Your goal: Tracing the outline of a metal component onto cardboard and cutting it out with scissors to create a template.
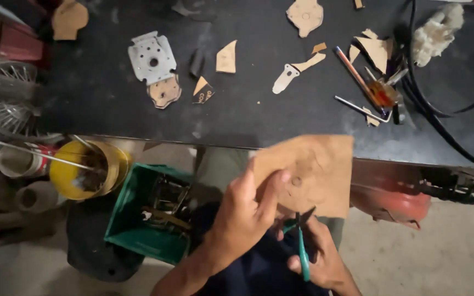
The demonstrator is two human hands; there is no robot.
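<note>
Standing by dark workbench [259,118] here. Left hand [245,211] pinching brown sheet [316,172], thumb on top near small marked circle, sheet held flat just below bench's near edge. Right hand [316,255] clenched round green-handled scissors [301,241], blades biting into sheet's bottom edge. On bench: metal plate [151,56] with holes toward left end, brown cutout [164,92] touching it, loose brown scraps [226,57] mid-bench, screwdriver [357,77] and hex key toward right end. Under bench's left side: green crate [138,219] of parts, yellow tub [86,167] beside it.
</note>
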